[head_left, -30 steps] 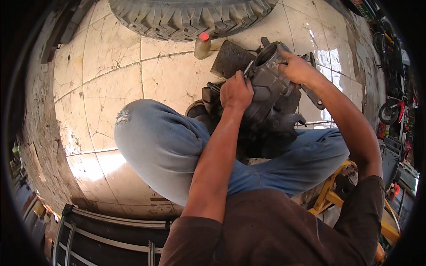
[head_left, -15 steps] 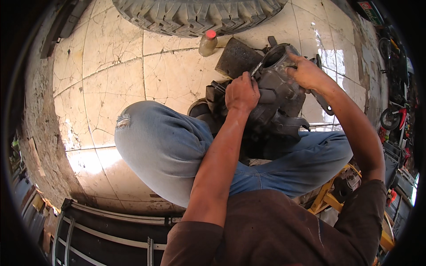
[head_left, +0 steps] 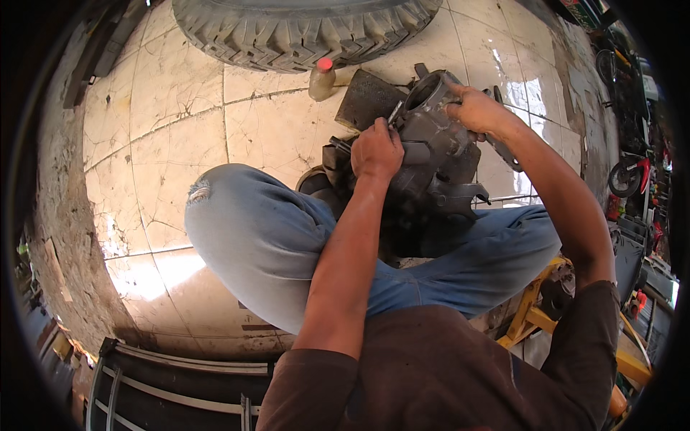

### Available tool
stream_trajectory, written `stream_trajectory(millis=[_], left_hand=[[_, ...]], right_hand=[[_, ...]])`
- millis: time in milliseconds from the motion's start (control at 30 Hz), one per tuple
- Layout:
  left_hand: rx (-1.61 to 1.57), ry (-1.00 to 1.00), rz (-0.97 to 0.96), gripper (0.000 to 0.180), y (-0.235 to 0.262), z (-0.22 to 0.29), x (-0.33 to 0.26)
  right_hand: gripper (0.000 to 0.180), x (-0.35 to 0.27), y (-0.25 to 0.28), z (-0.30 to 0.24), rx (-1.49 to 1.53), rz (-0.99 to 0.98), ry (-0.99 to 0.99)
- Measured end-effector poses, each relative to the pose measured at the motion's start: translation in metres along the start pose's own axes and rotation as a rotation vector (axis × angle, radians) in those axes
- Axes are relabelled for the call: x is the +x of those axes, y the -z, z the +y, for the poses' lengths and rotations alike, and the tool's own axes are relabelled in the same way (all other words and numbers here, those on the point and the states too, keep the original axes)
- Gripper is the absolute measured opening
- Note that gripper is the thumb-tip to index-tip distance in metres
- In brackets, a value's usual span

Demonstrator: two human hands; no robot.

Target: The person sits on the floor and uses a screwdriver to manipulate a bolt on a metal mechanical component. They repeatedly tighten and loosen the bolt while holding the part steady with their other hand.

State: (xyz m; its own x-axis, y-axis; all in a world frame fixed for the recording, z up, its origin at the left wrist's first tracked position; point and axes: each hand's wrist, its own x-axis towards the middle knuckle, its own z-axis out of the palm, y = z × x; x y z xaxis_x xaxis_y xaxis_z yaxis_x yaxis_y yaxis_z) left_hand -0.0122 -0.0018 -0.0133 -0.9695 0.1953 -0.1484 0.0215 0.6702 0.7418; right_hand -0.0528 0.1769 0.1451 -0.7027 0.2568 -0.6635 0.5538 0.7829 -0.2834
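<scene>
A dark grey, greasy metal housing [head_left: 433, 136] with a round opening at its far end rests tilted between my crossed legs. My left hand [head_left: 379, 151] is closed in a fist at its left side, around a thin metal tool [head_left: 395, 112] whose shiny end sticks out toward the opening. The tool's exact kind is hidden by the fingers. On the far right side, my right hand [head_left: 476, 111] grips the housing, with a finger up by the rim of the opening. Beyond my left hand, a dark, dirty block-shaped piece [head_left: 368, 100] lies against the housing.
A small bottle with a red cap [head_left: 323, 80] stands on the cracked tiled floor [head_left: 172, 136], close to a large treaded tyre [head_left: 309, 39]. A black panel with metal rails [head_left: 172, 384] lies at lower left. Yellow metal framing [head_left: 532, 316] is by my right knee.
The whole view has shifted slightly, so the housing and bottle appear further left. Both hands keep their places on the tool and the housing.
</scene>
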Motion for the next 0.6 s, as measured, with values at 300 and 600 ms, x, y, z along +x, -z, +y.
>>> stream_trajectory(millis=[300,600], left_hand=[[-0.003,0.015,-0.005,0.022,0.004,0.0,0.001],[0.001,0.0,0.011,0.021,0.002,0.0,0.0]], right_hand=[[0.071,-0.001,-0.009,-0.013,0.002,-0.009,-0.007],[0.07,-0.003,-0.003,-0.014,-0.055,-0.034,-0.026]])
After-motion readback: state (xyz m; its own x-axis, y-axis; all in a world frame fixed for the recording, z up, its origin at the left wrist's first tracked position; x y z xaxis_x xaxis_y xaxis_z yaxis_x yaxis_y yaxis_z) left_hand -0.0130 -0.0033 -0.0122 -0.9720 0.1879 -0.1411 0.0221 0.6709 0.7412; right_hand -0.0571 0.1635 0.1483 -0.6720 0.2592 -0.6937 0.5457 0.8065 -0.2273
